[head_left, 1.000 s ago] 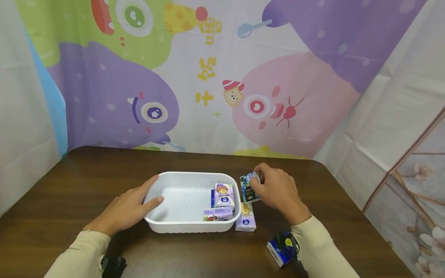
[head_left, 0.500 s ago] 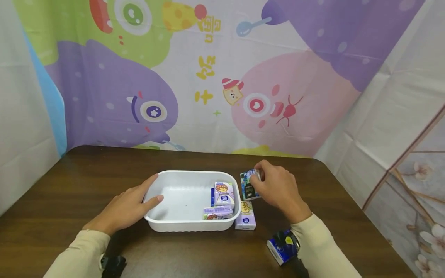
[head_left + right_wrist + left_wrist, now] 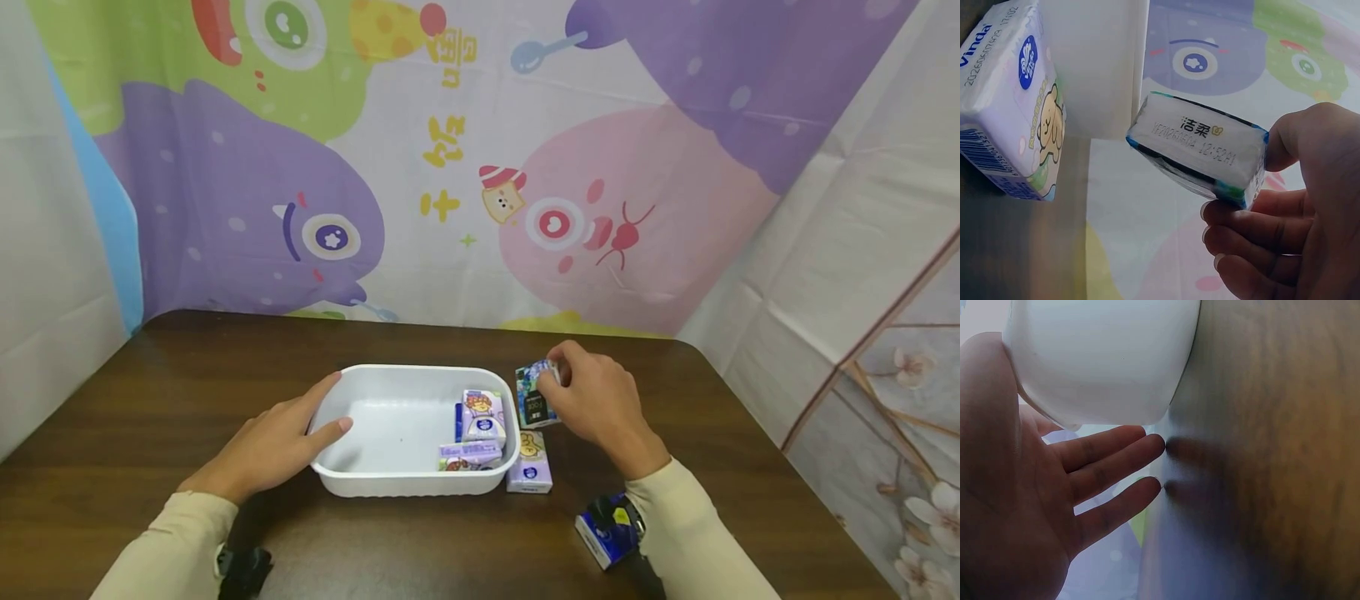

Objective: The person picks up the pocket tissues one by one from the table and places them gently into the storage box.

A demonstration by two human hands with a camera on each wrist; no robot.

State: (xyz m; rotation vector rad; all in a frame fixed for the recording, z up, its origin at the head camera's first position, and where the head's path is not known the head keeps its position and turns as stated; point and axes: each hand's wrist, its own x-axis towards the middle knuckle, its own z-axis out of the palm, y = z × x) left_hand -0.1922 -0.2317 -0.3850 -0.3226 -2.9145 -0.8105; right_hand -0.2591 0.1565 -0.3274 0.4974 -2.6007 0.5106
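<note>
A white plastic tray stands on the table. My left hand rests at its left end, thumb over the rim. In the left wrist view, several straight fingers spread outside the tray wall. My right hand pinches a small tissue pack, printed dark green and blue, by one end. It hangs just right of the tray; its white end faces the right wrist camera. Below it, a purple Vinda tissue pack lies against the tray's outer right side.
At the tray's right end sit a purple tissue pack, another lying on its side, and a partly hidden blue one. A blue pack lies near my right wrist, partly covered. A cartoon curtain hangs behind the table.
The head view has tilted down slightly, so everything sits a little higher in it. Both hands keep nearly the same places; the held tissue pack has barely shifted.
</note>
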